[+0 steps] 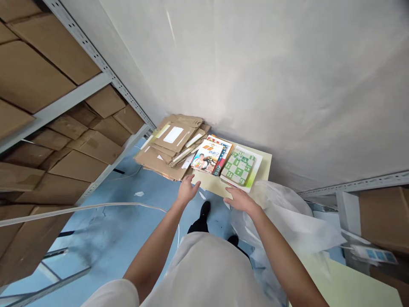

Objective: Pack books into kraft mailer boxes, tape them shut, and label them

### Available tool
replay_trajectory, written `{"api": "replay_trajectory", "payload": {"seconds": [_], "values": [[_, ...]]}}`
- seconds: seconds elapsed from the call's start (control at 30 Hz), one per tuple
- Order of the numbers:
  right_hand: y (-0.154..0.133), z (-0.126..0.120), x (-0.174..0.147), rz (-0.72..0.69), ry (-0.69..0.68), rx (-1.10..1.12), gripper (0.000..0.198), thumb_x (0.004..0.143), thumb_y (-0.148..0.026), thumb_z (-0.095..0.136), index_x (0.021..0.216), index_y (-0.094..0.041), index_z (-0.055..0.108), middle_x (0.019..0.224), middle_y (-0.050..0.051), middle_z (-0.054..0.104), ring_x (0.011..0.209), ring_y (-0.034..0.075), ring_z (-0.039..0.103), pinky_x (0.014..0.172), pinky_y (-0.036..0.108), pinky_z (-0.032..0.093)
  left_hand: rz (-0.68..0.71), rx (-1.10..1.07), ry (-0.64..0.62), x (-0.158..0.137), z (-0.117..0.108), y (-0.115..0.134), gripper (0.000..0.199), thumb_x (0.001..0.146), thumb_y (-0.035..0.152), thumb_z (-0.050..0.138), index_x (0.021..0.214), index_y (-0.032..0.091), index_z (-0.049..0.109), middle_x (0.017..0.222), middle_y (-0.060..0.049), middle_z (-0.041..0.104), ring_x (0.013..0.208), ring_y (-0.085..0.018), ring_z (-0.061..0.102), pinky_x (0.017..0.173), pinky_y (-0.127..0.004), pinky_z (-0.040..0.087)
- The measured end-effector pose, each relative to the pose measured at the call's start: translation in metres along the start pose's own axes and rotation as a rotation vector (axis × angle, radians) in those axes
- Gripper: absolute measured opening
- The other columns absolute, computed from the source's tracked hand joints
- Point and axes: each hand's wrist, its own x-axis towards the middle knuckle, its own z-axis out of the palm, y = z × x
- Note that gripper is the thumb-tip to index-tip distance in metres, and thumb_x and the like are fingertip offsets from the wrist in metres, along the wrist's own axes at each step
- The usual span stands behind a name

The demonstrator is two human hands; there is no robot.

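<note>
My left hand (188,189) hovers at the front edge of a pale yellow table (207,181), fingers apart and holding nothing. Just beyond it lies a book with a cartoon cover (207,157), on top of other colourful books (227,149). My right hand (240,199) is open too, near the table's front edge and just short of a green and white book with numbers (238,166). That book rests on a larger, light-coloured one. To the left of the books, flattened cardboard pieces and brown mailers (172,136) lie in an uneven pile, some with white labels.
Shelving packed with brown cardboard boxes (60,149) rises on the left. Clear plastic sheeting (287,217) hangs by my right arm. A pale grey wall or sheet (255,72) stands behind the table. A white cord (121,204) crosses above the blue floor (128,247).
</note>
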Motion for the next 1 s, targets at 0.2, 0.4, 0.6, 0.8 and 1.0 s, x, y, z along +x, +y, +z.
{"api": "replay_trajectory", "payload": {"seconds": [0.2, 0.4, 0.6, 0.8, 1.0], "values": [[-0.016, -0.002, 0.110, 0.156, 0.221, 0.031, 0.061, 0.073, -0.026, 0.067, 0.131, -0.019, 0.051, 0.142, 0.014, 0.044, 0.132, 0.030, 0.042, 0.105, 0.046, 0.038, -0.320, -0.412, -0.049, 0.069, 0.008, -0.025, 0.062, 0.077, 0.042, 0.063, 0.127, 0.014, 0.040, 0.104, -0.012, 0.061, 0.085, -0.019, 0.064, 0.074, -0.034, 0.052], [-0.009, -0.016, 0.198, 0.182, 0.261, -0.109, 0.064, 0.077, -0.022, 0.062, 0.137, -0.015, 0.041, 0.140, 0.015, 0.046, 0.129, 0.030, 0.042, 0.107, 0.047, 0.033, -0.483, -0.674, -0.177, 0.093, 0.018, -0.042, 0.045, 0.079, 0.049, 0.059, 0.107, 0.019, 0.041, 0.091, -0.005, 0.057, 0.078, -0.015, 0.064, 0.060, -0.025, 0.051], [-0.009, -0.020, 0.241, 0.307, 0.181, -0.230, 0.069, 0.062, -0.023, 0.079, 0.125, -0.016, 0.052, 0.117, 0.017, 0.056, 0.112, 0.036, 0.048, 0.097, 0.049, 0.036, -0.523, -0.792, -0.214, 0.104, 0.019, -0.048, 0.046, 0.069, 0.048, 0.069, 0.092, 0.020, 0.040, 0.077, 0.001, 0.058, 0.069, -0.015, 0.067, 0.060, -0.024, 0.049], [-0.007, -0.008, 0.240, 0.427, 0.148, -0.269, 0.073, 0.059, -0.048, 0.078, 0.119, -0.016, 0.053, 0.113, 0.014, 0.051, 0.111, 0.034, 0.045, 0.094, 0.044, 0.036, -0.662, -0.959, -0.255, 0.095, 0.004, -0.061, 0.054, 0.061, 0.051, 0.076, 0.091, 0.020, 0.044, 0.071, 0.002, 0.063, 0.073, -0.018, 0.069, 0.072, -0.031, 0.051], [-0.019, -0.001, 0.227, 0.379, 0.157, -0.297, 0.063, 0.068, -0.043, 0.074, 0.121, -0.015, 0.051, 0.114, 0.015, 0.050, 0.109, 0.033, 0.045, 0.094, 0.042, 0.035, -0.660, -0.924, -0.346, 0.098, -0.013, -0.077, 0.056, 0.053, 0.056, 0.079, 0.088, 0.016, 0.062, 0.081, -0.005, 0.069, 0.084, -0.021, 0.068, 0.077, -0.033, 0.050]]}}
